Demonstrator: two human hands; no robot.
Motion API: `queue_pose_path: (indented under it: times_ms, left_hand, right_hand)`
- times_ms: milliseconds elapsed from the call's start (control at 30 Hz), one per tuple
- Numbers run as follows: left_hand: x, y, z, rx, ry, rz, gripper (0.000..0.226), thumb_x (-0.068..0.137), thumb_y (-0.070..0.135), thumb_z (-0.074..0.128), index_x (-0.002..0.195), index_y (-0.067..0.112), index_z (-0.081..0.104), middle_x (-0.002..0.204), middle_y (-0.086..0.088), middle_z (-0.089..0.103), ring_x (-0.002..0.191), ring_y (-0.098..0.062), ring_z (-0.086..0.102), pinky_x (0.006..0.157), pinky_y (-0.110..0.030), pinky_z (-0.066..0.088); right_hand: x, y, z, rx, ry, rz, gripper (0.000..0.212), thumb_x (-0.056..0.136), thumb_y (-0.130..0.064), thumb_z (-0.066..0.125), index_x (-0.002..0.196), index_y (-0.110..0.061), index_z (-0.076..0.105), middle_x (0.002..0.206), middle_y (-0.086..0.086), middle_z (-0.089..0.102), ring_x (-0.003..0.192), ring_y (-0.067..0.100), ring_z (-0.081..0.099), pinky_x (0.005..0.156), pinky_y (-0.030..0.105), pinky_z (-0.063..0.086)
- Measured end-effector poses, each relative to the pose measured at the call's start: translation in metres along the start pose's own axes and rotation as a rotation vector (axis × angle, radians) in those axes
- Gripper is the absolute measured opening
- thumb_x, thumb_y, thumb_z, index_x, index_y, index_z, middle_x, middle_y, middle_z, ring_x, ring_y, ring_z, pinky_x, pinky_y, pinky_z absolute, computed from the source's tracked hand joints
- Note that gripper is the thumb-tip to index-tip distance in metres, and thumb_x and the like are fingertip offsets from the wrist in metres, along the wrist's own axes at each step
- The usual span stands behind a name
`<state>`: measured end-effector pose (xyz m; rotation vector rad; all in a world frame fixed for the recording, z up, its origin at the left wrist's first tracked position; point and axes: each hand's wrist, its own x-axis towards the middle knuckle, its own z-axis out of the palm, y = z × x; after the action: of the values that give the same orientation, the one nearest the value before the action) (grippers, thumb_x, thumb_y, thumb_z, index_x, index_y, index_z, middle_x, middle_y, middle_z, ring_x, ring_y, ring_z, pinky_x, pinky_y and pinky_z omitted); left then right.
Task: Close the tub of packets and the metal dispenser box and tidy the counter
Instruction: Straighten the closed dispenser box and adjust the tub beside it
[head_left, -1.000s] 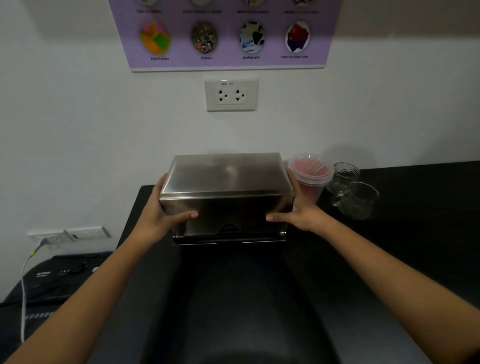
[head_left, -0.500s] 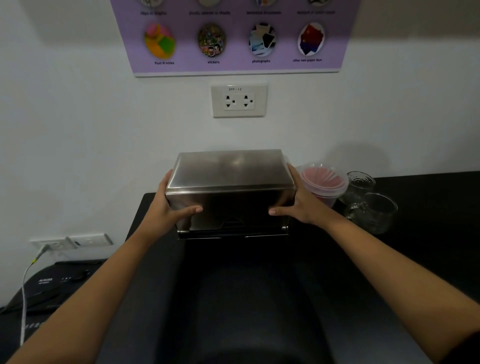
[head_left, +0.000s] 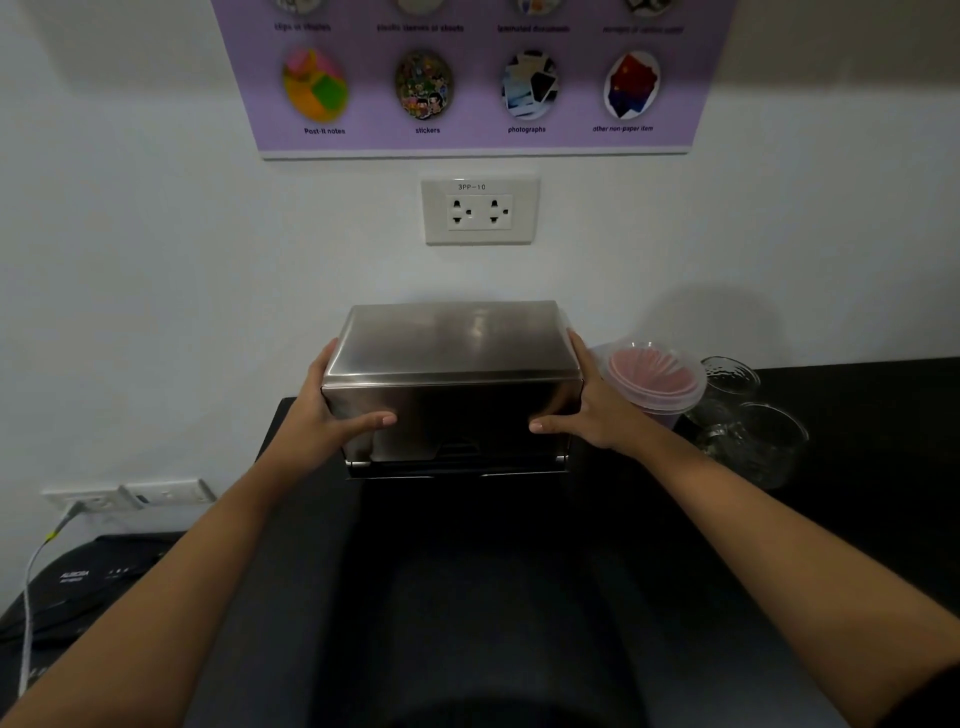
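The metal dispenser box (head_left: 457, 353) stands on the black counter (head_left: 857, 509) close to the white wall, its lid down. My left hand (head_left: 322, 421) grips its left side with the thumb across the front. My right hand (head_left: 592, 410) grips its right side the same way. Just right of the box sits the clear tub of pink packets (head_left: 654, 379) with its lid on.
Two clear glass cups (head_left: 753, 431) stand right of the tub. A wall socket (head_left: 479, 210) and a purple poster (head_left: 467, 78) are above the box. Left of the counter, lower down, sits a black machine (head_left: 78, 587) with a white cable (head_left: 31, 582) plugged into a wall socket.
Both hands have pushed the box away from me towards the wall, keeping the same hold on its sides. The view has tilted up a little.
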<state>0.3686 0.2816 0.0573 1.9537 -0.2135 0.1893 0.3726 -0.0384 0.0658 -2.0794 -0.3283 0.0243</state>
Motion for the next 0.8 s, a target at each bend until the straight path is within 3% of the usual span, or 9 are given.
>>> queue_pose_path:
  times_ms: [67, 133, 233, 300, 433, 800]
  left_hand:
    - [0.001, 0.001, 0.000, -0.003, 0.010, -0.006, 0.106, 0.048, 0.037, 0.080, 0.137, 0.033, 0.023, 0.128, 0.014, 0.042, 0.110, 0.009, 0.046, 0.088, -0.013, 0.039]
    - [0.002, 0.001, 0.000, -0.001, 0.014, -0.004, 0.106, 0.048, 0.036, 0.080, 0.137, 0.033, 0.023, 0.130, 0.011, 0.041, 0.115, 0.000, 0.044, 0.090, -0.020, 0.038]
    - [0.002, 0.003, -0.001, 0.023, 0.026, 0.000, 0.106, 0.047, 0.038, 0.080, 0.137, 0.033, 0.024, 0.129, 0.011, 0.042, 0.115, -0.002, 0.045, 0.089, -0.019, 0.038]
    - [0.002, 0.003, -0.003, 0.058, 0.038, -0.003, 0.105, 0.046, 0.041, 0.080, 0.136, 0.034, 0.026, 0.125, 0.013, 0.045, 0.112, -0.001, 0.047, 0.088, -0.017, 0.039]
    - [0.002, 0.002, -0.007, 0.137, 0.053, 0.006, 0.099, 0.054, 0.035, 0.083, 0.135, 0.035, 0.028, 0.123, 0.014, 0.047, 0.112, -0.006, 0.048, 0.093, -0.027, 0.039]
    - [0.007, 0.001, -0.010, 0.141, 0.042, 0.017, 0.096, 0.060, 0.021, 0.083, 0.137, 0.025, 0.026, 0.129, 0.008, 0.044, 0.118, -0.010, 0.045, 0.096, -0.029, 0.038]
  right_hand:
    - [0.001, -0.001, 0.000, 0.000, -0.002, 0.016, 0.119, 0.065, -0.007, 0.080, 0.144, -0.023, -0.007, 0.130, -0.010, 0.031, 0.121, 0.006, 0.033, 0.077, -0.011, 0.026]
    - [0.001, -0.004, 0.000, 0.001, -0.010, 0.029, 0.119, 0.065, -0.008, 0.080, 0.145, -0.025, -0.006, 0.131, -0.010, 0.033, 0.119, 0.006, 0.037, 0.087, -0.003, 0.029]
    - [0.002, -0.008, 0.000, 0.021, -0.018, 0.036, 0.119, 0.064, -0.006, 0.080, 0.145, -0.023, -0.005, 0.139, -0.004, 0.033, 0.127, 0.011, 0.034, 0.105, 0.024, 0.031]
    - [0.001, -0.010, 0.000, 0.017, -0.018, 0.037, 0.120, 0.064, -0.006, 0.080, 0.146, -0.022, -0.005, 0.145, 0.001, 0.033, 0.131, 0.015, 0.034, 0.109, 0.031, 0.031]
    - [0.001, -0.012, 0.000, 0.009, -0.025, 0.054, 0.120, 0.064, -0.006, 0.080, 0.145, -0.023, -0.007, 0.148, 0.007, 0.033, 0.132, 0.025, 0.038, 0.110, 0.042, 0.033]
    - [0.008, -0.012, 0.002, 0.020, -0.023, 0.120, 0.123, 0.063, -0.011, 0.082, 0.146, -0.026, -0.008, 0.149, 0.009, 0.034, 0.135, 0.025, 0.035, 0.112, 0.045, 0.030]
